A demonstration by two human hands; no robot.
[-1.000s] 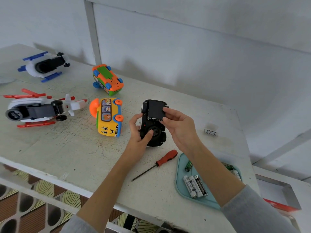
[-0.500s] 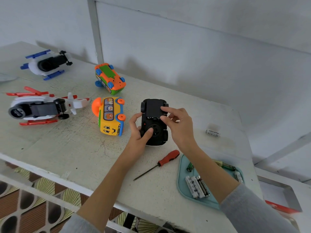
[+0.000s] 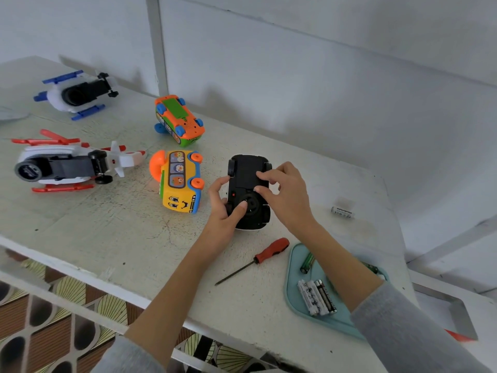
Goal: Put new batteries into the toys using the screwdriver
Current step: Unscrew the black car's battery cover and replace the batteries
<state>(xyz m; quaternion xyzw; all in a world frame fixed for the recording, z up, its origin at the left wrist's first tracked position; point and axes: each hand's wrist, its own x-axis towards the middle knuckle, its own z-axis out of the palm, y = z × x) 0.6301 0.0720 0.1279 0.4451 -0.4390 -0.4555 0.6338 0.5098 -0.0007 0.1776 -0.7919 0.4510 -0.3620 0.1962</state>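
black toy car [image 3: 248, 192] lying belly-up mid-table | left hand [image 3: 224, 208] gripping its side, right hand [image 3: 285, 192] fingertips pressing the cover | looking light, rigid, slick plastic; hold by the flanks

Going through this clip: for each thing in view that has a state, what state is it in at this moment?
black toy car: upside down on the table, held by both hands
left hand: grips the car's side, thumb on its underside
right hand: fingertips pressing the car's underside
screwdriver: lying loose on the table
yellow toy bus: on its side
orange toy car: wheels up
tray: holds several batteries
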